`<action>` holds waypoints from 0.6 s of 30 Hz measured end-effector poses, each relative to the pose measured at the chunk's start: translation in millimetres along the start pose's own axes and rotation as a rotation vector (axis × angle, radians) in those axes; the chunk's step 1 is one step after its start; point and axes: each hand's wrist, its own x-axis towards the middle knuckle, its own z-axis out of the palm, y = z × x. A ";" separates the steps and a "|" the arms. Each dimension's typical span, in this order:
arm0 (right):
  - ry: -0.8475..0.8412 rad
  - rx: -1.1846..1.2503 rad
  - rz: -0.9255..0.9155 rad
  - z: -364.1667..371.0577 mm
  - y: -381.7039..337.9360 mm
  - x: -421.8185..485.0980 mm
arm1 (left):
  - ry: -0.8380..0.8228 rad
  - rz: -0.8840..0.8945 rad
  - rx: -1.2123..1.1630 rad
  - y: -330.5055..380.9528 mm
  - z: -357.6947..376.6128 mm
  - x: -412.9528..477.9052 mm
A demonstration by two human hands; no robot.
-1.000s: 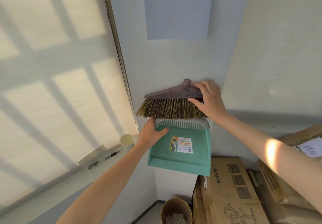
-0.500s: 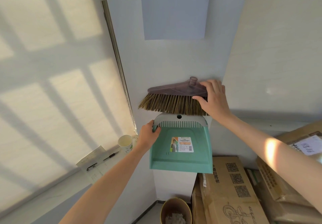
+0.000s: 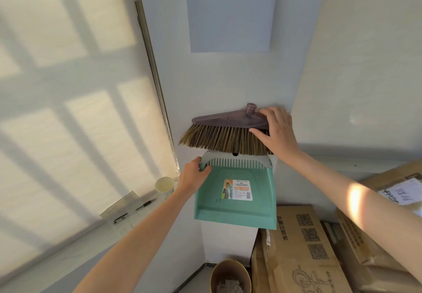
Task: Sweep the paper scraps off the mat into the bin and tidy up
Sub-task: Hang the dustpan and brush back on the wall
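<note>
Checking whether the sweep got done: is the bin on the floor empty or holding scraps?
Holding scraps: pale paper pieces lie at the bottom of the bin.

You see a smooth, matt teal plastic dustpan with a glossy paper label. The brush head has a translucent smoky plastic back and coarse straw-coloured bristles. The boxes are rough brown cardboard, and the wall is matt, faintly textured.

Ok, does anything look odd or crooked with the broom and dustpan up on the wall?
The broom head has no handle in its socket and sits tilted, right end higher. The dustpan below hangs nearly straight. Nothing looks spilled or broken.
</note>
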 end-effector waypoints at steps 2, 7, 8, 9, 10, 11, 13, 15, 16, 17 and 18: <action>-0.008 0.003 -0.013 -0.8 0.8 0.6 | -0.009 -0.001 0.005 0.0 -0.5 -1.1; -0.014 0.023 -0.029 -1.7 1.2 0.8 | -0.035 -0.008 0.029 -0.3 -0.3 -2.7; -0.012 0.025 -0.035 -2.2 1.3 1.1 | -0.038 -0.009 0.030 -0.2 0.0 -2.7; -0.009 0.028 -0.044 -2.5 1.1 1.6 | -0.040 -0.011 0.032 -0.1 0.2 -2.7; -0.006 0.030 -0.051 -2.7 0.8 2.2 | -0.040 -0.012 0.034 -0.2 0.5 -2.5; -0.002 0.031 -0.056 -2.7 0.2 2.7 | -0.039 -0.012 0.037 -0.5 0.9 -2.1; 0.007 0.021 -0.068 -2.3 -1.0 3.7 | -0.034 -0.012 0.048 -0.5 1.2 -1.9; 0.014 0.001 -0.080 -1.8 -1.7 4.5 | -0.031 -0.014 0.051 -0.7 1.2 -1.8; 0.015 -0.006 -0.083 -1.7 -1.8 4.7 | -0.031 -0.015 0.055 -0.8 1.1 -1.8; 0.017 -0.012 -0.084 -1.9 -1.6 4.8 | -0.031 -0.016 0.061 -1.1 0.8 -2.0; 0.017 -0.015 -0.085 -2.1 -1.3 4.9 | -0.031 -0.018 0.069 -1.4 0.2 -2.3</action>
